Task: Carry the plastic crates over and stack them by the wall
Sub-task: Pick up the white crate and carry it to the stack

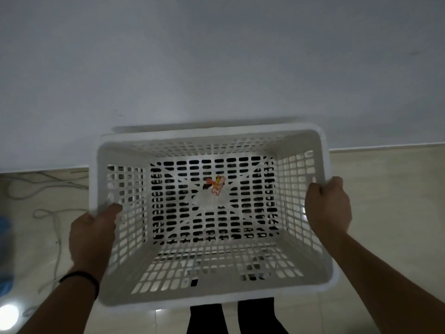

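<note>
A white perforated plastic crate (212, 294) fills the centre of the head view, open side up, its far rim close to the pale wall (216, 56). A small orange and yellow sticker (216, 186) lies on its slotted bottom. My left hand (92, 235) grips the crate's left rim, thumb over the edge. My right hand (328, 208) grips the right rim the same way. Dark shapes show through the bottom slots; I cannot tell whether another crate lies beneath.
A beige tiled floor (385, 189) meets the wall behind the crate. A thin light cord (56, 227) loops across the floor at the left. Something blue (4, 251) sits at the left edge. My dark trouser legs (231, 317) show below the crate.
</note>
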